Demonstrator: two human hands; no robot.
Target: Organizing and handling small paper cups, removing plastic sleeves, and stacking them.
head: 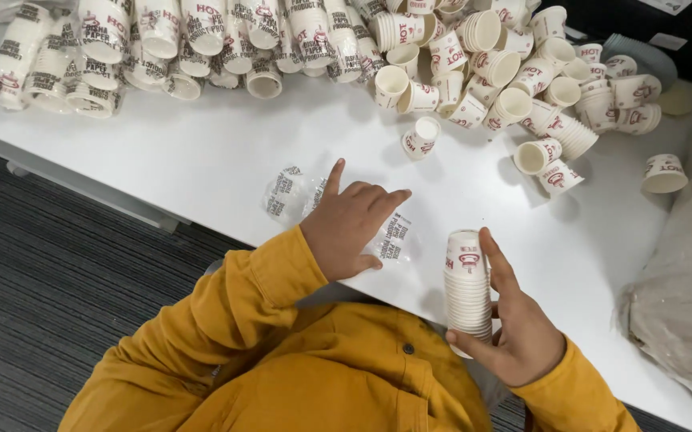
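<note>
White bench is carrying everything; my right hand is gripping a cup stack, hiding its base, my left hand lying open, covering a clear wrapper.

1. I get a bright, even picture; the white bench is well lit but not blown out.
2. Light seems to fall from above: shadows under the loose paper cups are short and soft.
3. My left hand throws a faint shadow on the bench beside it.
4. I see mild glare on the clear plastic wrapper.
5. The far corners bend slightly, and the sleeved cup stacks there look a little soft.
6. The dark floor on the left stays dim.
</note>
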